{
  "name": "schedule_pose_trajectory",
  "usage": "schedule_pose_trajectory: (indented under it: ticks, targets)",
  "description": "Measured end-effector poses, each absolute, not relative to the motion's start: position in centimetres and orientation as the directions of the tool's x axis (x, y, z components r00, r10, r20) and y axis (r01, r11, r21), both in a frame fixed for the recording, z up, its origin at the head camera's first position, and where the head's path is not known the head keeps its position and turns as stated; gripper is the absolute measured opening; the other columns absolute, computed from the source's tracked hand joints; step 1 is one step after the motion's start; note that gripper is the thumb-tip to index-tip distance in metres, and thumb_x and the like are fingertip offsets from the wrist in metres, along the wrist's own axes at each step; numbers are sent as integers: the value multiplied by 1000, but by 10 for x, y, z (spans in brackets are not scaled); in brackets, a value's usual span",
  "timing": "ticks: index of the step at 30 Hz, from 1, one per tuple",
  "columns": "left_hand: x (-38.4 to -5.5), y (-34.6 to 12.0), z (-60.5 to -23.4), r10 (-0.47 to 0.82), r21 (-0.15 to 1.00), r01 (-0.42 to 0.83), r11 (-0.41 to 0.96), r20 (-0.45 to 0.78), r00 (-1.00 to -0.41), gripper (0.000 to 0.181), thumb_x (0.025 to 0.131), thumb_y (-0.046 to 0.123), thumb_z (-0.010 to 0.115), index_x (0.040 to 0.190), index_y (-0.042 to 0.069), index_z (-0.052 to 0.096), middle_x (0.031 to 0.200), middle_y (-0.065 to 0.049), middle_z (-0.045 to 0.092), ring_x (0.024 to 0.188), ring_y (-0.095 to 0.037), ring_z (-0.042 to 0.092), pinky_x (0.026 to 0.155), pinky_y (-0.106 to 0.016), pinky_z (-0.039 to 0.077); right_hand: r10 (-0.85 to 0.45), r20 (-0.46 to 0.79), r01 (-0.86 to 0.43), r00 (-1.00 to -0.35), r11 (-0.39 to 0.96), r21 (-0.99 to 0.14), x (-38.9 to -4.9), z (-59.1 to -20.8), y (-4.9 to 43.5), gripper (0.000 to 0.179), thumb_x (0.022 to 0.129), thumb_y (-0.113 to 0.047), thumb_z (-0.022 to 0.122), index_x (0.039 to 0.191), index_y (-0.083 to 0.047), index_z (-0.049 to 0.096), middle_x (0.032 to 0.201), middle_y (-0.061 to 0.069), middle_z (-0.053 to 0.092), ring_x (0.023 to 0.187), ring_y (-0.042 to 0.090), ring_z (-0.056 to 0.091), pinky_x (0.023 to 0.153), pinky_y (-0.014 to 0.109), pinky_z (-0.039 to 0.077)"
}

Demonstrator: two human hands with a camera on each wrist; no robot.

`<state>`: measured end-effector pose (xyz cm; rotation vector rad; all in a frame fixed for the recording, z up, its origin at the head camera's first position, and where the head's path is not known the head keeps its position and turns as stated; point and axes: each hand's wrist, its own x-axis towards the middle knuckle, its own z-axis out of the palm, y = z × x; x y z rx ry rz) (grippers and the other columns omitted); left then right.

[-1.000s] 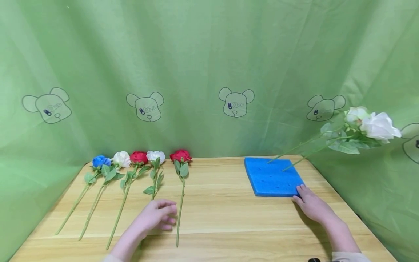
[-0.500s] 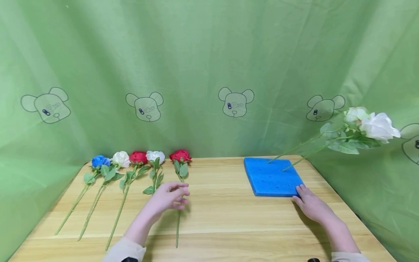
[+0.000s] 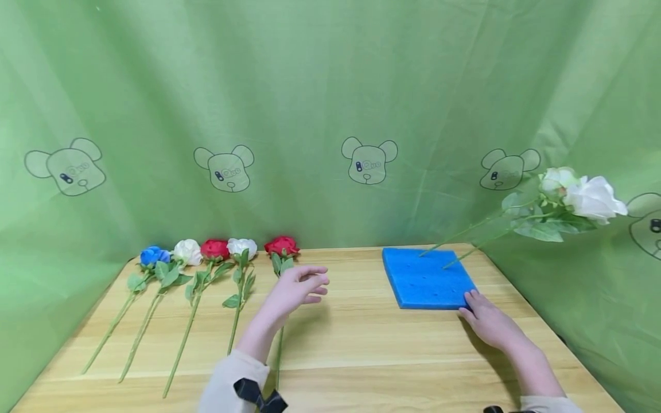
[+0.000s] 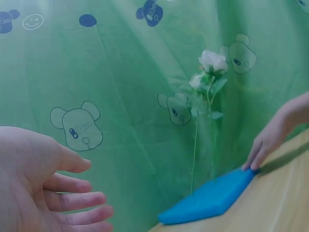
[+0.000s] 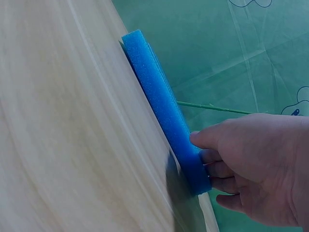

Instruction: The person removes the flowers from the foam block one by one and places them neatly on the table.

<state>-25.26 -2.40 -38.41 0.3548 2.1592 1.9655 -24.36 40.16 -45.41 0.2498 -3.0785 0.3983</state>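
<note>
My left hand (image 3: 296, 291) is in the air over the stem of the rightmost red rose (image 3: 282, 246), fingers loosely spread and holding nothing. In the left wrist view its relaxed fingers (image 4: 79, 200) point toward the foam. My right hand (image 3: 490, 322) holds the near right corner of a flat blue foam pad (image 3: 420, 287). Its thumb lies on the front edge and its fingers are at the side, as the right wrist view shows. Two white roses (image 3: 594, 199) stand in the pad, leaning right in the head view.
Left of the red rose lie a white rose (image 3: 242, 247), another red rose (image 3: 214, 249), another white rose (image 3: 187, 252) and a blue rose (image 3: 154, 256) on the wooden table (image 3: 356, 344). A green curtain (image 3: 310, 86) with bear-head prints hangs behind.
My left hand has moved right and away from me, from beside the white rose's stem to past the rightmost red rose's stem. The right hand stays at the foam pad's corner.
</note>
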Motion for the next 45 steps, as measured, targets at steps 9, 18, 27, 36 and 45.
schedule_pose_trajectory:
  ticks: [9, 18, 27, 36, 45]
  targets:
    - [-264, 13, -379, 258, 999, 23, -43, 33, -966, 40, 96, 17, 61, 129, -4, 57, 121, -24, 64, 102, -29, 68, 92, -39, 58, -153, 41, -158, -987, 951, -267, -244, -453, 400, 60, 104, -26, 44, 139, 20, 33, 145, 44, 25, 134, 59, 27, 109, 68, 27]
    - [-269, 46, -383, 195, 987, -12, -163, 20, -981, 34, 94, 16, 63, 123, -2, 62, 119, -22, 65, 98, -23, 69, 90, -36, 59, -158, 47, -165, -986, 949, -269, -244, -456, 404, 60, 103, -26, 45, 138, 21, 34, 145, 44, 26, 133, 60, 28, 109, 68, 28]
    - [-278, 74, -393, 123, 960, -43, -276, -9, -992, 29, 92, 16, 66, 117, 1, 65, 113, -17, 69, 97, -23, 69, 93, -38, 58, -155, 53, -164, -986, 949, -268, -244, -459, 406, 60, 103, -26, 45, 139, 21, 34, 145, 44, 26, 133, 59, 27, 110, 68, 27]
    - [-293, 107, -410, 134, 947, -63, -316, -21, -991, 25, 92, 16, 66, 114, 3, 67, 108, -14, 70, 95, -23, 69, 95, -42, 56, -147, 53, -156, -988, 952, -265, -240, -452, 399, 58, 103, -25, 47, 139, 20, 35, 146, 43, 27, 134, 58, 28, 110, 67, 29]
    - [-300, 141, -414, 160, 931, -76, -357, -20, -987, 23, 93, 17, 65, 113, 7, 68, 111, -14, 69, 99, -23, 68, 97, -42, 55, -146, 63, -157, -987, 953, -260, -236, -448, 398, 57, 102, -22, 48, 138, 20, 35, 145, 42, 28, 134, 58, 29, 110, 66, 29]
